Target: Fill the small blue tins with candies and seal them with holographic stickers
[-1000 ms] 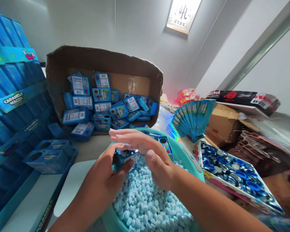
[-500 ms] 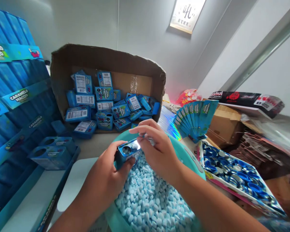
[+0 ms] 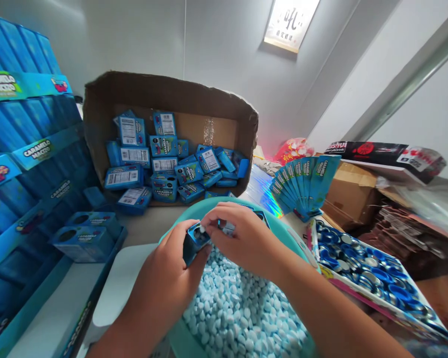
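My left hand (image 3: pixel 173 263) grips a small blue candy box (image 3: pixel 197 237) by its sides, with the round hole in its top facing up. White candies show inside the hole. My right hand (image 3: pixel 239 233) is closed in a pinch at that hole, a small pale candy (image 3: pixel 202 228) at its fingertips. Both hands are over a turquoise tub (image 3: pixel 179 343) filled with pale blue and white candies (image 3: pixel 239 308). Behind my right hand, part of another blue box (image 3: pixel 261 217) shows near the tub's far rim.
A cardboard carton (image 3: pixel 171 89) holding many blue boxes lies behind the tub. Stacked display trays (image 3: pixel 41 154) rise on the left, with open-holed boxes (image 3: pixel 84 241) beside them. On the right are a tray of blue-and-silver lids (image 3: pixel 369 271) and fanned blue cartons (image 3: pixel 306 184).
My right hand has moved down and left, its fingertips now at the hole of the box. The second box near the far rim shows more. The view has shifted slightly.
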Available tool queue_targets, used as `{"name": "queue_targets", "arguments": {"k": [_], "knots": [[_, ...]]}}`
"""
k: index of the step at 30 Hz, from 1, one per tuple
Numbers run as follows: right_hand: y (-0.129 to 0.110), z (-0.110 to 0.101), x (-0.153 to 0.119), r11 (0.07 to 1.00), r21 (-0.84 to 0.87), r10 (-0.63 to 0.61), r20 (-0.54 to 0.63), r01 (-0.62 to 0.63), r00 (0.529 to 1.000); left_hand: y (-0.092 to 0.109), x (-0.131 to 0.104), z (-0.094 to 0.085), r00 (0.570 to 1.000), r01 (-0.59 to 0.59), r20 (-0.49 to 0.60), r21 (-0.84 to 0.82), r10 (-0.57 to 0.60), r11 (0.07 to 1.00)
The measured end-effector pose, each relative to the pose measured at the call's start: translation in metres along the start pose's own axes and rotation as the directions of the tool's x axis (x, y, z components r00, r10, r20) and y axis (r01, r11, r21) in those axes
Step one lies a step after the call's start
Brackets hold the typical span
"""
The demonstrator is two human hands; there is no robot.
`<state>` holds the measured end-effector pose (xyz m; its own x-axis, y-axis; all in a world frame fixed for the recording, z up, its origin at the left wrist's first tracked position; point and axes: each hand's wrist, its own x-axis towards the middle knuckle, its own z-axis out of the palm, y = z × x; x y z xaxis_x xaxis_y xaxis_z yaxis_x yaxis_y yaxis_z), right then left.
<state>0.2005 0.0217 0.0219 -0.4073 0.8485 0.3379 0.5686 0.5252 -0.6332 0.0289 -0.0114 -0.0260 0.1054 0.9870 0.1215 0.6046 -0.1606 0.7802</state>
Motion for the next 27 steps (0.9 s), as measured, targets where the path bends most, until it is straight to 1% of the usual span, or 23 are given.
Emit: {"name": "queue_targets", "arguments": {"k": [3,5,6,7,9,11,12,13,14,16,19,21,24,25,27], "knots": [[-0.003,-0.001,-0.001,0.999,0.044,-0.016,0.038,0.015,0.999,0.0,0.0,-0.001,1.0,-0.003,0.002,-0.024,0.003,1.0],[-0.004,-0.001,-0.002,0.993,0.114,-0.043,0.039,0.039,0.998,0.0,0.0,-0.002,1.0,0.001,0.004,-0.047,-0.001,0.999],[-0.004,-0.001,-0.002,0.985,0.162,-0.065,0.02,0.06,0.998,-0.001,0.0,-0.002,1.0,0.004,0.004,-0.058,-0.004,0.998],[-0.003,-0.001,-0.002,0.973,0.212,-0.085,-0.016,0.087,0.996,-0.001,0.0,-0.002,1.0,-0.003,-0.003,-0.071,0.003,0.997],[-0.002,0.0,0.0,0.947,0.287,-0.103,-0.151,0.144,0.983,-0.002,-0.001,-0.001,0.998,-0.043,-0.047,-0.107,0.038,0.993],[0.0,0.0,0.001,0.934,0.3,-0.096,-0.32,0.197,0.943,-0.003,-0.002,0.0,0.984,-0.106,-0.158,-0.14,0.084,0.984],[0.002,0.001,0.002,0.933,0.294,-0.086,-0.383,0.21,0.92,-0.004,-0.003,0.0,0.969,-0.135,-0.226,-0.147,0.099,0.98],[0.003,0.001,0.002,0.932,0.292,-0.077,-0.424,0.217,0.902,-0.003,-0.004,0.0,0.951,-0.157,-0.29,-0.146,0.11,0.977],[0.004,0.002,0.002,0.93,0.294,-0.073,-0.441,0.22,0.895,-0.003,-0.004,-0.001,0.934,-0.172,-0.337,-0.137,0.118,0.975],[0.006,0.004,0.002,0.925,0.31,-0.077,-0.415,0.221,0.907,-0.004,-0.004,-0.008,0.913,-0.185,-0.384,-0.098,0.135,0.978],[0.007,0.011,-0.001,0.912,0.329,-0.146,-0.295,0.244,0.944,-0.013,-0.003,-0.026,0.896,-0.146,-0.427,-0.026,0.121,0.989],[0.007,0.018,-0.003,0.91,0.33,-0.187,-0.211,0.25,0.959,-0.028,0.0,-0.042,0.899,-0.132,-0.425,-0.028,0.108,0.991],[0.006,0.027,-0.005,0.941,0.283,-0.177,-0.063,0.187,0.982,-0.056,0.002,-0.068,0.929,-0.156,-0.357,-0.139,0.098,0.978],[0.005,0.03,-0.005,0.957,0.244,-0.163,0.004,0.157,0.987,-0.066,0.003,-0.075,0.929,-0.165,-0.36,-0.181,0.091,0.97],[0.005,0.035,-0.005,0.981,0.151,-0.143,0.139,0.121,0.98,-0.082,0.003,-0.087,0.918,-0.186,-0.388,-0.236,0.083,0.954]]}}
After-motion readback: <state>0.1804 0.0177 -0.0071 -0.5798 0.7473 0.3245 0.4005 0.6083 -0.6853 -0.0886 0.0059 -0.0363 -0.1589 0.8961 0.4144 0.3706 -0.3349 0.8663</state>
